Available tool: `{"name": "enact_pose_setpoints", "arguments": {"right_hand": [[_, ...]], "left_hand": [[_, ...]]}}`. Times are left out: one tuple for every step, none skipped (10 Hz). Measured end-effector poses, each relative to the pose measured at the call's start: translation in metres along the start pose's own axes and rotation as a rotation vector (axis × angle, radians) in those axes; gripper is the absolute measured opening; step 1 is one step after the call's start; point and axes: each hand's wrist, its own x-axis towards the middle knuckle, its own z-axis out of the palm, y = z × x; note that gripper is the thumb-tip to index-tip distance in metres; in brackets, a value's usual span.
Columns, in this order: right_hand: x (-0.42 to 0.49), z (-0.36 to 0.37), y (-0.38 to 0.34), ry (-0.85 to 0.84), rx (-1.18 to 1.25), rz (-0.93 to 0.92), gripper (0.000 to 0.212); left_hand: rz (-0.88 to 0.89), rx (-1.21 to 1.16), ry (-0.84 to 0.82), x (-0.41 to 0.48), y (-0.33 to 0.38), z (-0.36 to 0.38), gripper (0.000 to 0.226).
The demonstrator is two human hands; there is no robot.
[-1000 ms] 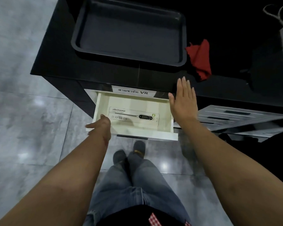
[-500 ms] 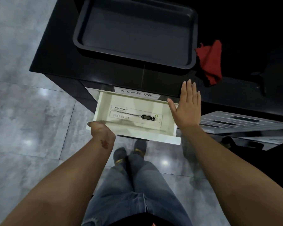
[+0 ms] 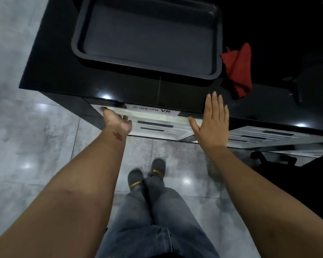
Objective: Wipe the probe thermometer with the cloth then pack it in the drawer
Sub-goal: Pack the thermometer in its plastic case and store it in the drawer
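Red cloth beyond flat, straight-fingered right hand; left hand at drawer front, grip unclear.

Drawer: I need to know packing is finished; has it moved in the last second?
Yes. The drawer has slid inward under the edge of the black counter; its inside no longer shows, and the left hand is at its front.

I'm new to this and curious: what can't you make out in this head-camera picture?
All in the head view:
- Probe thermometer: not seen; the drawer front hides the inside.
- Left hand: fingers mostly hidden behind the hand itself.
- Label: blurred, only "VR" reads.
- Far right of the counter: items lost in darkness, cut by the edge.
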Motion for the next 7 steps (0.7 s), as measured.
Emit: {"name": "enact_pose_setpoints", "arguments": {"right_hand": [[0.001, 0.001, -0.001, -0.010, -0.027, 0.002, 0.083], [0.001, 0.000, 0.000, -0.030, -0.036, -0.001, 0.086], [0.000, -0.004, 0.000, -0.077, -0.066, -0.006, 0.090], [0.002, -0.009, 0.000, -0.135, -0.080, -0.006, 0.091], [0.002, -0.018, -0.002, -0.198, -0.039, 0.010, 0.090], [-0.004, -0.027, -0.007, -0.178, 0.048, 0.040, 0.087], [-0.008, -0.042, -0.017, -0.089, 0.086, 0.023, 0.085]], "left_hand": [[0.009, -0.003, -0.037, 0.014, 0.005, 0.006, 0.063], [0.002, 0.050, -0.070, 0.017, 0.010, 0.003, 0.068], [0.002, 0.155, -0.046, 0.006, 0.011, -0.002, 0.075], [0.175, 0.386, 0.090, -0.011, 0.010, -0.006, 0.070], [0.388, 0.487, 0.218, -0.033, 0.009, -0.015, 0.069], [0.716, 0.770, 0.271, -0.056, 0.012, -0.032, 0.067], [1.068, 0.924, 0.238, -0.080, 0.022, -0.038, 0.066]]}}
